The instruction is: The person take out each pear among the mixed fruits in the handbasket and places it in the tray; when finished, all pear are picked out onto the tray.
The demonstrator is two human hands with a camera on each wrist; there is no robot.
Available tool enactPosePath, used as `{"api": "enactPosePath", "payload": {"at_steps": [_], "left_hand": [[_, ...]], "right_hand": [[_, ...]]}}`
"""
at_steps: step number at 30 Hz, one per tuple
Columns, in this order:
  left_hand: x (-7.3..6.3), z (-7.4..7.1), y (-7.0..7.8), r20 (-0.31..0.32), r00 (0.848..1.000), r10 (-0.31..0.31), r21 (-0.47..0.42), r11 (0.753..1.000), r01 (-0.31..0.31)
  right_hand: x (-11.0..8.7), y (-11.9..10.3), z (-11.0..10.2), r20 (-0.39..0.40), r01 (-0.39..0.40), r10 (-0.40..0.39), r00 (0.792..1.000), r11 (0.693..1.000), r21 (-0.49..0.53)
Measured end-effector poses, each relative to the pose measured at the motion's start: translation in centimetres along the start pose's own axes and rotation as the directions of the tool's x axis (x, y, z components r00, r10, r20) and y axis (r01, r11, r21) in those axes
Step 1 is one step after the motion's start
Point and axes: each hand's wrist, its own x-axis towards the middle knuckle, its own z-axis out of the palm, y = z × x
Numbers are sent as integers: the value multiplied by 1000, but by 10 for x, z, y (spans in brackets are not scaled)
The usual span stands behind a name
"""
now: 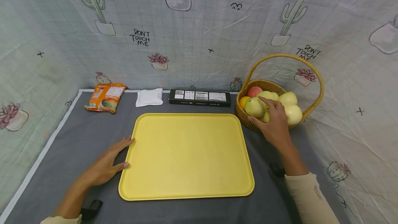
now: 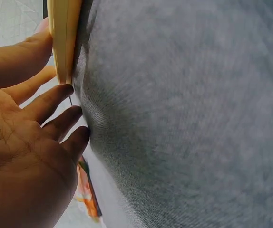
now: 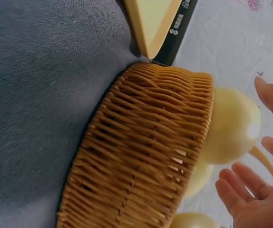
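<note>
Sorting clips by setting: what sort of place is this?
Looks like a makeshift tabletop booth, perhaps for staged recordings; I can't confirm the building. Cactus-print sheeting closes in the back and sides of a grey tabletop, which holds a yellow tray and a wicker basket of fruit.

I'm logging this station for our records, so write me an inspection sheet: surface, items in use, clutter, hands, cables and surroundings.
Surface: grey cloth with a pale border at the back and left.
Items in use: yellow tray, bare; wicker basket to its right, holding pale green fruit, a red fruit and an orange fruit.
Clutter: orange packet, white packet and black box along the back.
Left hand: fingers spread, touching the tray's left rim.
Right hand: over the basket, fingers parted near the fruit; contact unclear.
Cables: nothing seen.
Surroundings: wrinkled backdrop printed with potted plants.
</note>
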Motion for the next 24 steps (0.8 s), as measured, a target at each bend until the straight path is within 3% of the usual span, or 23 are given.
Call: {"api": "enactPosePath", "payload": {"at_steps": [9,18,24], "left_hand": [[-4,4,-7,-20,999,51,9,999,-51],[-3,4,-9,-9,1000,26,-9,1000,-27],[-3,3,-8,8,1000,-24,-23,999,24]], "right_hand": [[14,5,17,-6,19,-19,1000,1000,-20],[18,7,22,-47,33,-34,998,999,-17],[18,-3,25,-88,48,-47,995,999,5]]}}
